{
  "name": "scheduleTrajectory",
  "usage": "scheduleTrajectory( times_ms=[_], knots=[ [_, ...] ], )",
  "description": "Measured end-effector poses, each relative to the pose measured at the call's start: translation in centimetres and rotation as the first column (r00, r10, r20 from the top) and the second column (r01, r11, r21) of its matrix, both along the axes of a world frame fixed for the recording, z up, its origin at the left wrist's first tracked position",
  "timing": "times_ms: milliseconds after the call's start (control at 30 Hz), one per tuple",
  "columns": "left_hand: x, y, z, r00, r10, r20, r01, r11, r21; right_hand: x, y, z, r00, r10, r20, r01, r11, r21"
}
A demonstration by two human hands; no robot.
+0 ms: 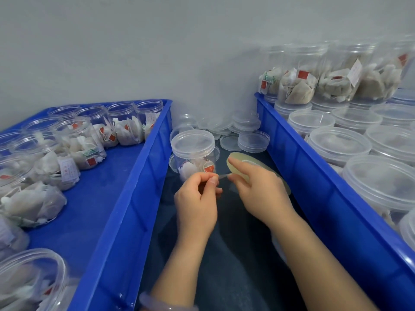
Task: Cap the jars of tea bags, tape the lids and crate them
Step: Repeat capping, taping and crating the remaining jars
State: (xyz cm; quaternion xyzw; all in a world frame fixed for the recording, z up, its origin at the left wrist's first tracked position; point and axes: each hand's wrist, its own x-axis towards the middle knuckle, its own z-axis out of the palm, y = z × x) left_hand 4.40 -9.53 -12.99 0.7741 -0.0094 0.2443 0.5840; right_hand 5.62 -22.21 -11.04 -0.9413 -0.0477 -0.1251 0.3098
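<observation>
Forearms are reaching up from the bottom edge, a pale bracelet (155, 304) showing on the left wrist; both hands are working at centre frame over a dark tabletop (224, 254).

Left hand (197, 198) is pinching the free end of a clear tape strip (223, 176) between thumb and forefinger; right hand (258, 189) is curling its fingers round the yellowish tape roll (242, 156). Strip is spanning the short gap between the hands, just in front of the capped jar (193, 151); jar is standing upright at centre with its lid (193, 141) on; no tape is showing on it.

Judgement on the step:
- strip is probably needing more length before it will wrap the lid seam;
- pulling it taut and level should be stopping it folding on itself;
- laying it across the joint of lid and jar wall looks right;
- jar is looking light, so steadying it while pressing seems wise.

Containers:
- capped jar is holding tea bags (190, 169) with red tags;
- left crate (125, 176), lower and middle left, is holding open jars (76, 140) of tea bags, none lidded;
- right crate (303, 153), along the right edge, is holding lidded jars (336, 144), with more filled jars (298, 84) stacked above at upper right;
- loose lids (251, 140) are lying piled behind the capped jar, between the crates.
</observation>
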Motion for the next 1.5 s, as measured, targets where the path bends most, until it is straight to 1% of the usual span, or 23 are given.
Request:
scheduleTrajectory(
  times_ms=[67,100,133,167,267,333,400,467,500,533,600,667,733,900,1133,1300,1500],
  knots=[
    [0.2,0.1,0.5,1.0,0.006,-0.016,-0.007,0.993,-0.114,0.9,-0.1,0.9,0.997,0.052,-0.049,-0.042,0.982,0.183],
    [0.3,0.1,0.8,1.0,0.012,-0.022,-0.015,0.986,-0.167,1.3,-0.1,1.4,0.996,0.078,-0.044,-0.064,0.963,0.262],
    [0.5,0.1,1.1,0.999,0.027,-0.017,-0.03,0.983,-0.183,1.6,-0.1,1.9,0.995,0.095,-0.025,-0.082,0.944,0.319],
    [0.6,0.0,1.3,0.999,0.049,0.002,-0.048,0.986,-0.159,1.9,-0.2,2.4,0.994,0.107,0.0,-0.1,0.93,0.354],
    [1.0,-0.3,1.7,0.987,0.135,0.085,-0.136,0.991,0.012,2.8,-0.1,3.3,0.99,0.131,0.056,-0.142,0.909,0.392],
    [1.3,-0.4,1.6,0.974,0.176,0.142,-0.188,0.979,0.083,3.3,-0.1,3.4,0.988,0.147,0.05,-0.154,0.91,0.385],
    [1.5,-0.3,1.4,0.94,0.235,0.249,-0.278,0.948,0.156,3.8,-0.2,3.1,0.986,0.168,0.019,-0.163,0.915,0.369],
    [1.9,0.0,0.9,0.878,0.293,0.379,-0.383,0.905,0.187,4.1,-0.3,2.8,0.982,0.191,0.001,-0.179,0.916,0.359],
    [2.3,0.3,0.6,0.86,0.305,0.409,-0.397,0.904,0.162,4.2,-0.3,2.8,0.981,0.196,-0.001,-0.184,0.922,0.342],
    [2.6,0.6,0.5,0.869,0.293,0.398,-0.368,0.922,0.124,4.3,-0.3,2.8,0.981,0.196,-0.002,-0.185,0.929,0.319],
    [3.4,1.2,0.2,0.928,0.191,0.32,-0.227,0.971,0.078,4.6,-0.1,3.0,0.982,0.188,-0.001,-0.181,0.947,0.267],
    [4.1,1.6,-0.2,0.962,0.076,0.263,-0.102,0.991,0.089,4.6,0.2,3.1,0.983,0.184,-0.006,-0.178,0.957,0.228],
    [4.7,1.8,-0.3,0.967,0.029,0.255,-0.056,0.994,0.099,4.5,0.4,3.2,0.984,0.178,-0.009,-0.172,0.962,0.214],
    [5.6,2.0,-0.7,0.948,0.061,0.312,-0.086,0.994,0.065,4.5,1.0,2.9,0.99,0.142,0.025,-0.144,0.959,0.243],
    [5.8,2.4,-0.8,0.952,0.082,0.295,-0.092,0.996,0.021,4.8,1.5,2.5,0.989,0.13,0.065,-0.141,0.964,0.227],
    [5.8,2.6,-0.4,0.947,0.08,0.311,-0.082,0.997,-0.006,4.9,1.7,2.2,0.989,0.108,0.096,-0.127,0.969,0.212],
    [5.9,2.9,-0.5,0.944,0.037,0.328,-0.055,0.997,0.048,4.7,1.5,2.2,0.988,0.122,0.099,-0.138,0.974,0.177]
  ],
)
